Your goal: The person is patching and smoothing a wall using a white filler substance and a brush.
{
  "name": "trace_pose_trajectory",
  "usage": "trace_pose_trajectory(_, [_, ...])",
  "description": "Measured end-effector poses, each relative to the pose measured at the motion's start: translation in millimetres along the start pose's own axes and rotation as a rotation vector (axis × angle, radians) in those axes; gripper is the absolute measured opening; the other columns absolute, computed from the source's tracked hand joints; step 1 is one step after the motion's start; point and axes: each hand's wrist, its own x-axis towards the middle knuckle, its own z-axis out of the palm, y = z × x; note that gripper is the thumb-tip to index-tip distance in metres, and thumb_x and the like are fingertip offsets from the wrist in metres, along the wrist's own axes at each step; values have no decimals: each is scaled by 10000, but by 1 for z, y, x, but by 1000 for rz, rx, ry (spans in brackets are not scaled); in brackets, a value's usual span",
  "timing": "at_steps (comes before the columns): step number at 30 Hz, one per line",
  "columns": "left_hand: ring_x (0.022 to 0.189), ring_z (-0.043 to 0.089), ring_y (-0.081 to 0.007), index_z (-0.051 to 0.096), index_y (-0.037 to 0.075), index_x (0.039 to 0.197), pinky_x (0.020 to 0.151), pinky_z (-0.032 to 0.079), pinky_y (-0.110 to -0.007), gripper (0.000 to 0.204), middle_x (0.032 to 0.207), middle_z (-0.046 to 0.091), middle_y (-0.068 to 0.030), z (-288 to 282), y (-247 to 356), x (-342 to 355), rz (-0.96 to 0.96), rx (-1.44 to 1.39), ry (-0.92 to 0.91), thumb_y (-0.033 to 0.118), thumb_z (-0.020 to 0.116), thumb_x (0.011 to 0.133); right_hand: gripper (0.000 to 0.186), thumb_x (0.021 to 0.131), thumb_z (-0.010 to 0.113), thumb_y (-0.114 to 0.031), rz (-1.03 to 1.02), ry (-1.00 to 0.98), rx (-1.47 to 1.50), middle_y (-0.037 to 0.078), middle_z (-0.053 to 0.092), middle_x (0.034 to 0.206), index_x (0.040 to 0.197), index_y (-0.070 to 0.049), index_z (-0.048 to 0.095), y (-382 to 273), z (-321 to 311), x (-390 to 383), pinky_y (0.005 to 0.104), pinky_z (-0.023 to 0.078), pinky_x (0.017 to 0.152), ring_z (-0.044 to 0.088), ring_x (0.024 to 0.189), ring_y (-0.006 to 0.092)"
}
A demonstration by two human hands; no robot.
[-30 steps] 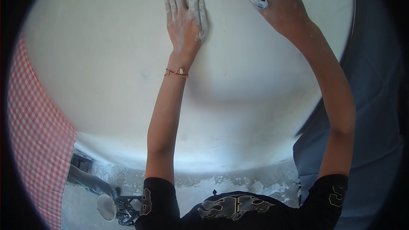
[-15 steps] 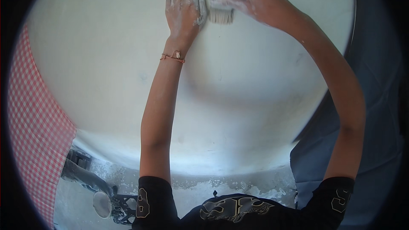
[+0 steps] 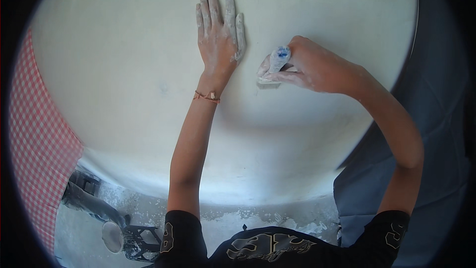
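Observation:
My left hand (image 3: 217, 37) lies palm down on a large, pale, curved panel (image 3: 124, 49), its dusty, powder-coated fingers stretched out. A thin cord bracelet (image 3: 207, 97) circles that wrist. To its right and a little lower, my right hand (image 3: 317, 67) grips a brush (image 3: 280, 54) by its pale handle, which has a blue mark at the end. The pale bristles point toward me against the panel, partly hidden by my fingers.
A red-and-white checked cloth (image 3: 42, 134) lines the left side, dark blue-grey fabric (image 3: 396, 168) the right. Below the panel are a white-spattered floor (image 3: 292, 218), a round pale container (image 3: 111, 236), a dark plastic stool or crate (image 3: 141, 240) and someone's grey-trousered leg (image 3: 91, 203).
My right hand, with the brush in it, has come down the panel from near the top edge to beside my left wrist. My left hand has shifted slightly downward.

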Motion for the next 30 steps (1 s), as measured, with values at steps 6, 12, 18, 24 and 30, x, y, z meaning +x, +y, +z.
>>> trace_pose_trajectory(6, [1599,268,-417,384,67,1654,1312,249,-519,568,1725,271,-254,0,9,42,67,14,-91,237,439,1115,298,970,777,-152,-23,203,142,176,777,1153,1238,-23,757,52,-17,17,420,595,922,760,959,313])
trace_pose_trajectory(12, [1642,189,-374,329,66,1677,1341,210,-514,562,1771,190,-211,-1,18,59,52,70,-153,193,385,1132,290,957,706,-24,-39,722,-305,169,771,1222,1244,10,740,36,-78,17,379,610,990,762,1092,320])
trace_pose_trajectory(18, [1592,274,-437,363,42,1653,1304,254,-540,649,1725,259,-266,9,20,25,161,432,-53,351,495,1098,350,915,762,-54,-312,444,-511,128,749,1272,1265,-49,750,36,-7,-10,398,608,981,741,1118,276])
trace_pose_trajectory(24, [1552,357,-454,464,91,1623,1278,296,-539,552,1688,356,-264,5,39,-7,73,-47,-52,231,482,1090,240,957,783,-139,-170,230,-53,148,794,1041,1171,-32,790,24,-11,-21,416,613,862,756,886,271])
trace_pose_trajectory(30, [1561,327,-471,453,61,1623,1284,281,-556,548,1696,330,-272,11,52,-11,73,-47,-63,221,468,1098,235,963,719,-32,-449,603,-169,192,783,1188,1180,51,753,54,-70,5,362,634,944,785,1061,294])
